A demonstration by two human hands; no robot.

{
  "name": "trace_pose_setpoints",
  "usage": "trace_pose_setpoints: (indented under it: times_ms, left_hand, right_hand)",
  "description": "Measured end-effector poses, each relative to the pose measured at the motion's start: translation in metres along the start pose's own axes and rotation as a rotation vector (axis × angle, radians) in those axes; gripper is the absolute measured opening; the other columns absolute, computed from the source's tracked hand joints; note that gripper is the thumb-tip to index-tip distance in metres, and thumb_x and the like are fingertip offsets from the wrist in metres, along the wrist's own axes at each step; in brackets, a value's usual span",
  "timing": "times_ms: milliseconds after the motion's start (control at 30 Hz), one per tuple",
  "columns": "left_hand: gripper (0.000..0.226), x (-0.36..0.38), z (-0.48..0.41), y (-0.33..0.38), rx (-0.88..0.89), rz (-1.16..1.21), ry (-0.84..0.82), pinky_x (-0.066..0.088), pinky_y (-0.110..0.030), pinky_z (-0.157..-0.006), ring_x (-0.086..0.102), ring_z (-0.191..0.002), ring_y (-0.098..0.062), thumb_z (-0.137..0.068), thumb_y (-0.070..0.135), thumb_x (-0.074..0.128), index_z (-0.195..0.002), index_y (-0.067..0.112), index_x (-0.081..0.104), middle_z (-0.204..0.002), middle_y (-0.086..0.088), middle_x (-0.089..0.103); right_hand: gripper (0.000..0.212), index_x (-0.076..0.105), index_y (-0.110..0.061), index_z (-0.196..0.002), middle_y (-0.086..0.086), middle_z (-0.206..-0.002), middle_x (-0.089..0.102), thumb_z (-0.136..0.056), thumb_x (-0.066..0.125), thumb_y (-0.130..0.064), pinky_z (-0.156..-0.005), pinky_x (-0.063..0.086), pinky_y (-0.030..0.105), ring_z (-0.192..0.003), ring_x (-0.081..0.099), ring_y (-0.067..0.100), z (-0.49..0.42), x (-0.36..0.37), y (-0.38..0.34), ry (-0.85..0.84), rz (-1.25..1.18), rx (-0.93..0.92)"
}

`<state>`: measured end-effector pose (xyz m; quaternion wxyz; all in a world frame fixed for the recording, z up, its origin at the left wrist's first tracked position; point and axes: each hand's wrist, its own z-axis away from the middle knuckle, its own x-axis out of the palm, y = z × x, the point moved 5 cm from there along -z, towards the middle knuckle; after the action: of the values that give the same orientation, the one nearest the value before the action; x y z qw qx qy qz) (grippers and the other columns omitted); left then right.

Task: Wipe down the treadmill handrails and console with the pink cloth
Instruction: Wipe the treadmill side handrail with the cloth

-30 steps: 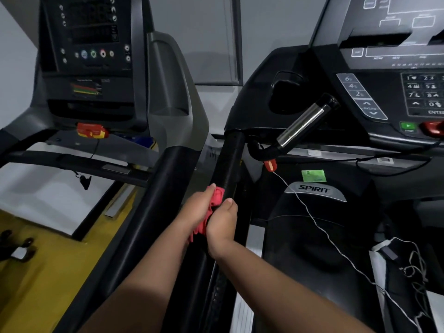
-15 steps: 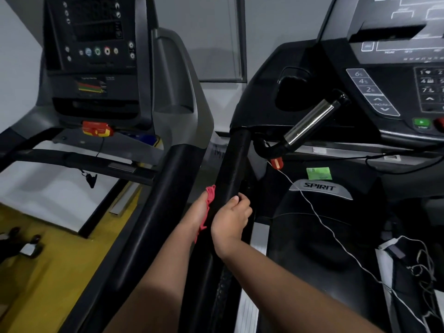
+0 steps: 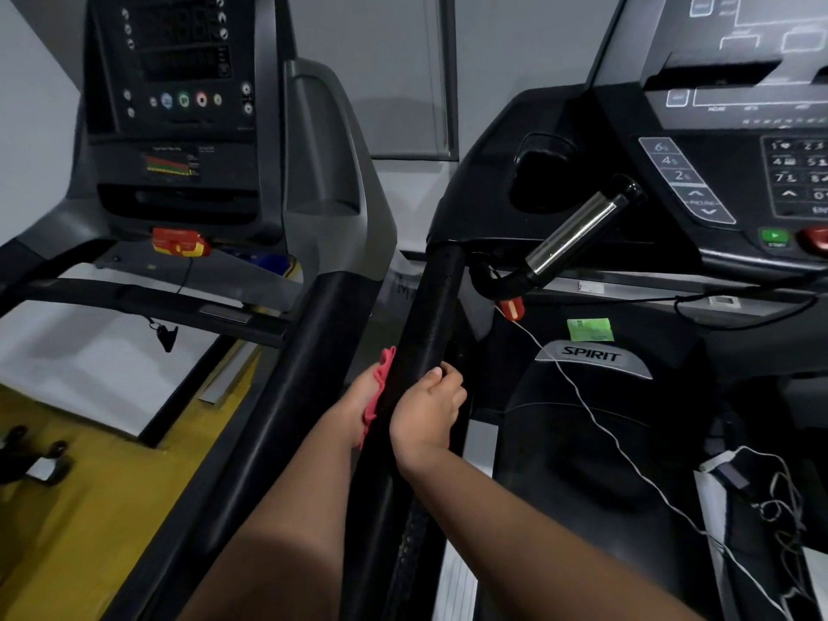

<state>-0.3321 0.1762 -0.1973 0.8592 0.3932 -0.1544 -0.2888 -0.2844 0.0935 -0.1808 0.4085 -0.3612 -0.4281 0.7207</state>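
Observation:
The pink cloth [image 3: 378,392] lies against the left side of the black handrail [image 3: 432,307] of the right-hand treadmill. My left hand [image 3: 360,398] grips the cloth there, its fingers hidden behind the cloth and rail. Opposite it, my right hand [image 3: 425,412] grips the rail, thumb on top and fingers curled down the right side. A sliver of pink shows under its heel. The console [image 3: 735,141] with keypads stands at the upper right, well beyond both hands.
A chrome pulse grip [image 3: 573,233] juts out below the console, with a red safety clip [image 3: 511,308] and white cord trailing down. A second treadmill [image 3: 179,105] stands close on the left, its black rail [image 3: 309,351] beside mine. Loose cables [image 3: 761,495] lie at right.
The cloth has gone from bunched on top of the rail between both hands to the rail's left side. My right hand now wraps the bare rail.

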Motion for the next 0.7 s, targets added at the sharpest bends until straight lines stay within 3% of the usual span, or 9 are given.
trace_pose_setpoints:
  times_ms: [67,100,200,267,333,400,500,567,700]
  left_hand:
    - [0.052,0.001,0.003,-0.015,-0.032,0.125,-0.024,0.051,-0.028,-0.079,0.064,-0.091,-0.021,-0.097,0.052,0.035,-0.102,0.01,0.066,-0.09,-0.008,0.072]
    - [0.051,0.0,0.004,-0.022,-0.036,0.15,-0.015,0.051,-0.026,-0.076,0.063,-0.088,-0.02,-0.096,0.051,0.037,-0.101,0.009,0.065,-0.089,-0.009,0.071]
    - [0.054,-0.007,0.013,-0.027,0.012,0.171,0.054,0.046,-0.029,-0.093,0.059,-0.108,-0.021,-0.096,0.05,0.039,-0.127,0.01,0.058,-0.121,-0.011,0.063]
    - [0.054,-0.008,0.028,-0.025,0.05,0.055,0.082,0.03,-0.039,-0.109,0.044,-0.129,-0.021,-0.099,0.049,0.03,-0.143,0.021,0.041,-0.141,0.0,0.048]
    - [0.05,-0.006,0.045,-0.025,0.064,-0.112,0.11,0.018,-0.048,-0.112,0.026,-0.141,-0.018,-0.1,0.052,0.021,-0.147,0.035,0.028,-0.15,0.01,0.032]
    - [0.048,-0.008,0.058,-0.028,0.056,-0.169,0.12,0.028,-0.048,-0.102,0.029,-0.139,-0.016,-0.1,0.054,0.02,-0.144,0.04,0.031,-0.145,0.014,0.035]
    - [0.049,-0.013,0.071,-0.033,0.128,-0.359,0.247,0.047,-0.039,-0.087,0.052,-0.11,-0.012,-0.096,0.06,0.022,-0.126,0.034,0.051,-0.125,0.01,0.054]
    - [0.048,-0.012,0.081,-0.029,0.243,-0.557,0.419,0.05,-0.037,-0.083,0.058,-0.097,-0.016,-0.097,0.054,0.024,-0.12,0.024,0.055,-0.111,0.0,0.061]
    - [0.039,0.003,0.095,-0.009,0.443,-0.775,0.645,0.047,-0.04,-0.087,0.057,-0.103,-0.025,-0.097,0.043,0.036,-0.12,0.018,0.056,-0.114,-0.006,0.059]
  right_hand:
    - [0.038,0.039,-0.015,-0.135,0.009,-0.135,0.04,-0.102,0.025,-0.028,-0.101,0.037,0.04,-0.12,0.041,0.026,-0.001,0.0,0.001,0.007,0.002,-0.007]
    - [0.038,0.04,-0.015,-0.135,0.009,-0.135,0.04,-0.103,0.025,-0.028,-0.101,0.036,0.039,-0.12,0.041,0.026,-0.001,-0.001,0.001,0.007,-0.002,-0.009]
    - [0.038,0.04,-0.014,-0.134,0.009,-0.135,0.039,-0.103,0.024,-0.027,-0.101,0.036,0.04,-0.12,0.041,0.025,-0.001,-0.001,0.001,-0.006,-0.014,-0.004]
    - [0.037,0.041,-0.013,-0.132,0.009,-0.134,0.039,-0.103,0.024,-0.028,-0.101,0.036,0.042,-0.12,0.04,0.026,-0.001,-0.001,0.0,-0.003,-0.016,0.0]
    - [0.037,0.042,-0.012,-0.131,0.009,-0.134,0.04,-0.103,0.025,-0.028,-0.099,0.037,0.042,-0.119,0.041,0.026,-0.001,-0.001,0.0,0.004,-0.018,0.009]
    - [0.037,0.043,-0.012,-0.13,0.009,-0.133,0.04,-0.103,0.025,-0.028,-0.098,0.037,0.041,-0.119,0.041,0.026,0.0,-0.001,0.0,0.0,-0.021,0.016]
    - [0.037,0.043,-0.013,-0.131,0.009,-0.134,0.04,-0.103,0.025,-0.028,-0.098,0.038,0.043,-0.119,0.041,0.026,0.002,-0.002,-0.002,-0.01,-0.024,0.023]
    - [0.037,0.043,-0.014,-0.131,0.009,-0.135,0.04,-0.103,0.027,-0.029,-0.099,0.037,0.043,-0.121,0.041,0.027,0.002,-0.004,-0.001,-0.027,-0.054,0.046]
    - [0.034,0.048,-0.015,-0.127,0.009,-0.131,0.043,-0.1,0.035,-0.032,-0.103,0.036,0.043,-0.121,0.043,0.028,-0.001,-0.008,0.011,-0.113,-0.161,0.127]
